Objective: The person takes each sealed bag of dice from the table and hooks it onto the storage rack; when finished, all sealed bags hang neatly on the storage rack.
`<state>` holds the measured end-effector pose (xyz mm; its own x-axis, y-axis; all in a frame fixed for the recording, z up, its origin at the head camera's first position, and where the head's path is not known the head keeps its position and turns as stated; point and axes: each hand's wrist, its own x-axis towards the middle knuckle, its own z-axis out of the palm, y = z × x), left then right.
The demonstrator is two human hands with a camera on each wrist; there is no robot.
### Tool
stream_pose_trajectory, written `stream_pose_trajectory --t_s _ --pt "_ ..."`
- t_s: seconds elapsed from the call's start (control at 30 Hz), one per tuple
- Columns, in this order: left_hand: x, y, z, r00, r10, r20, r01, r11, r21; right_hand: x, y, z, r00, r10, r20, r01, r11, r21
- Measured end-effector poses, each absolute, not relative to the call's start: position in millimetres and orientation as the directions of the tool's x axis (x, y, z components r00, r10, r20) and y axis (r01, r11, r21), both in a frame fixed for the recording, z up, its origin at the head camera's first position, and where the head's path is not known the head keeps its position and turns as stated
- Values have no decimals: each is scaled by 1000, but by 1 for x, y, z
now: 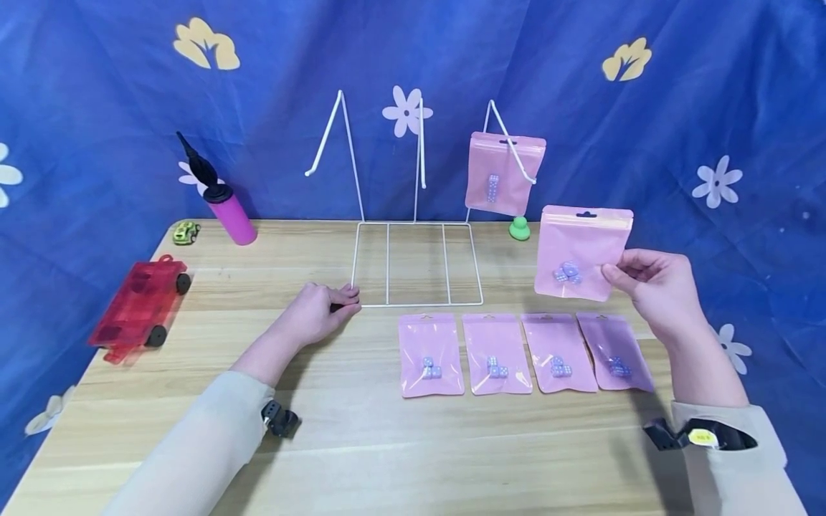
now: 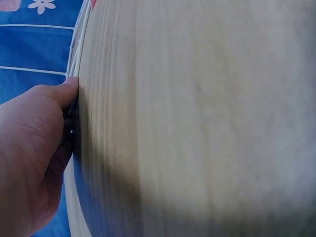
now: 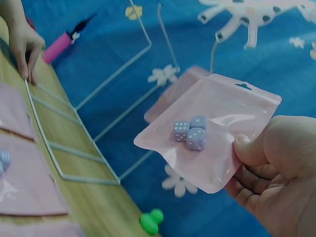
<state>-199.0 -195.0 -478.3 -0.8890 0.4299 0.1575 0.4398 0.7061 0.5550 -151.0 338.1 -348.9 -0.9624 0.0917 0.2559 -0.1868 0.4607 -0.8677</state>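
My right hand (image 1: 661,290) pinches a pink pouch (image 1: 574,240) by its lower right edge, thumb in front, and holds it raised right of the rack. Several purple dice (image 3: 191,133) show through the pouch, and a hang hole (image 3: 245,87) is cut in its top. The white wire rack (image 1: 419,304) stands at the table's back with three prongs leaning forward. Another pink pouch (image 1: 503,193) hangs from its right prong. At the base's front left corner, my left hand (image 1: 323,312) grips the wire between thumb and fingers.
Several pink pouches with dice (image 1: 431,337) lie in a row before the rack. A green knob-shaped piece (image 1: 519,228) sits behind the raised pouch. At left are a red toy wagon (image 1: 138,304), a small green car (image 1: 186,232) and a magenta hand pump (image 1: 234,218). Blue cloth (image 1: 277,43) hangs behind.
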Motion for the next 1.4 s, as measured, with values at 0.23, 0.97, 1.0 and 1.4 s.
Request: stream_pose_trajectory --t_s 0.23,0.97,1.0,1.4 --pt "-199 -194 -476 -887 435 152 441 706 555 -140 311 -332 -937 21 349 -313 398 -863" --pt "-198 -194 -475 -892 431 135 430 721 543 -145 213 -316 -890 -201 409 -435 109 -894" --pt "-198 -194 -475 -894 429 132 427 723 544 -147 209 -316 -888 -214 408 -437 110 -893" --pt "-197 -194 -474 -901 416 123 408 720 562 -165 176 -320 -896 -251 366 -398 92 -913"
